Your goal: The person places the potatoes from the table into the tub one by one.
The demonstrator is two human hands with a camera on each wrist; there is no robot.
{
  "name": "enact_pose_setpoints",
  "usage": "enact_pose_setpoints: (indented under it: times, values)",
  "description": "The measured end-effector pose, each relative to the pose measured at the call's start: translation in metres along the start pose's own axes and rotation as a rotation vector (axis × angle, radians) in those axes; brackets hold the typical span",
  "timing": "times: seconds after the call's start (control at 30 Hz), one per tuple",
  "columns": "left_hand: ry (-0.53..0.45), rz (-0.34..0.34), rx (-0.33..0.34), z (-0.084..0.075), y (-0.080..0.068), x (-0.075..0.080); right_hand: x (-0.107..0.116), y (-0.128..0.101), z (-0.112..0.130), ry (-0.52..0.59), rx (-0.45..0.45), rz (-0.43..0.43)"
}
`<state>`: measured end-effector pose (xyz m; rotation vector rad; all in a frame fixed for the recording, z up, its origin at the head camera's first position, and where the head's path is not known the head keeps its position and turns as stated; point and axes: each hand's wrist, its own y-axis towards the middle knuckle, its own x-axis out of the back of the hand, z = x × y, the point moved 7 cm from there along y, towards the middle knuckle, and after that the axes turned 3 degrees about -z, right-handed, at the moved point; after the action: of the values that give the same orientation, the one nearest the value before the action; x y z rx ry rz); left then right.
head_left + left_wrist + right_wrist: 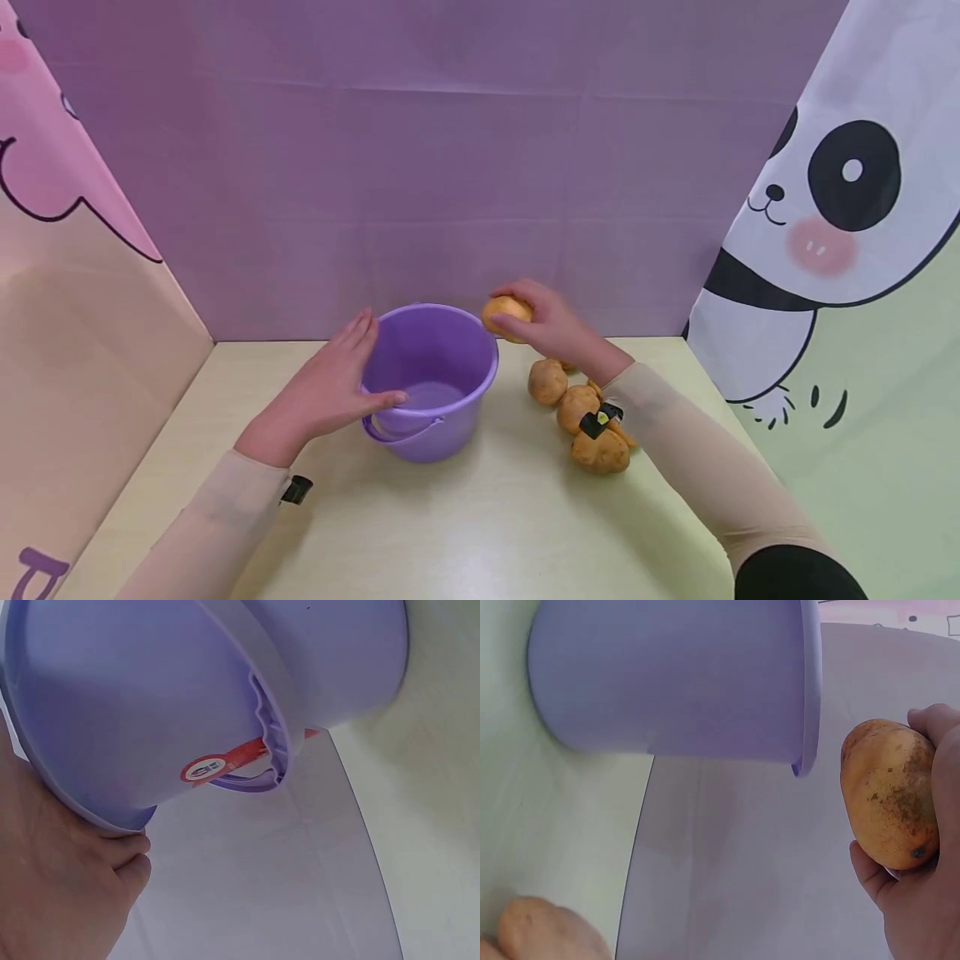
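Head view: on the pale worktop (420,533), a purple bucket (446,442) stands upright near the middle of the far edge, its handle (405,439) hanging on the near side
Left hand (322,396) holds the bucket's left rim, thumb lapped over to the inside
Right hand (551,321) grasps one potato (506,315) in the air by the bucket's right rim, toward the worktop's far edge
Loose potatoes (578,408) lie clustered between bucket and the worktop's right edge, partly hidden by the right sleeve (697,458)

Left wrist view: fingers against the rim; a red label (206,769) shows on the bucket beside the handle; thin plastic by the look of it, probably light, a little springy and apt to slide, so the rim seems the sound place to steady it

Right wrist view: potato held by thumb and fingers, a gap showing between it and the rim; dark blotches on the skin; judged firm, fairly heavy for its size, dry rather than slippery, not fragile though likely to bruise if dropped; best gripped round the middle, as the rounded ends could roll free
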<state>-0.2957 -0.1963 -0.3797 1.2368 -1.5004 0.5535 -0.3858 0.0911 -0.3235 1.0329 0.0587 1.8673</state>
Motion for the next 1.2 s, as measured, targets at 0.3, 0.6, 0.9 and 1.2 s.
enact_pose_setpoints:
  times: [0.3,0.6,0.9,1.2]
  values:
    - [0.011,-0.008,0.021,0.004,-0.001,0.001,-0.021,0.022,0.017,-0.007,0.054,0.034]
    - [-0.012,-0.003,0.035,0.008,-0.001,-0.004,-0.043,0.037,0.027,-0.008,0.113,0.074]
    - [-0.007,0.002,0.038,0.008,-0.001,-0.007,-0.063,0.048,0.030,-0.068,0.159,0.115]
    - [0.001,-0.015,0.038,0.007,-0.001,-0.006,-0.078,0.057,0.031,-0.083,0.161,0.158]
